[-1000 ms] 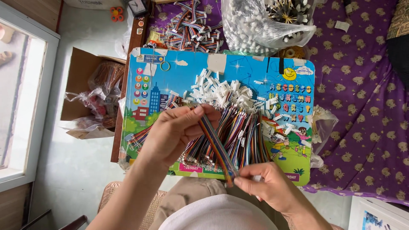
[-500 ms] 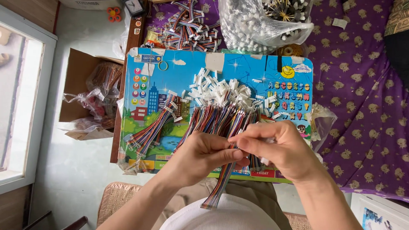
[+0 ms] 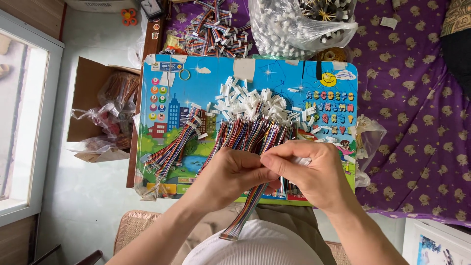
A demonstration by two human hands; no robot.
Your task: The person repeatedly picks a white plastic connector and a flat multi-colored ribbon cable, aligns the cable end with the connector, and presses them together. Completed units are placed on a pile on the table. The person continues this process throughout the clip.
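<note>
A colourful picture board [image 3: 279, 81] lies across my lap as a work surface. On it sits a big fan of multicoloured ribbon cables [image 3: 248, 135] topped with white plastic connectors [image 3: 250, 102]. My left hand [image 3: 228, 176] grips one flat rainbow ribbon cable [image 3: 245, 212], whose loose end hangs toward my body. Pressed against the left hand, my right hand [image 3: 314, 172] pinches the same cable's upper end together with a small white connector [image 3: 300, 161]. A smaller bundle of finished cables [image 3: 171, 147] lies on the board's left side.
A clear bag of white connectors [image 3: 299, 24] and a heap of more cables [image 3: 213, 29] lie beyond the board. A purple patterned cloth [image 3: 417, 122] covers the right. An open cardboard box with bags [image 3: 103, 108] stands on the floor to the left, near a window frame [image 3: 29, 122].
My right hand rose from the board's near edge to meet the left over the cable pile. Both hands closed together on one ribbon cable, whose free end now hangs toward me.
</note>
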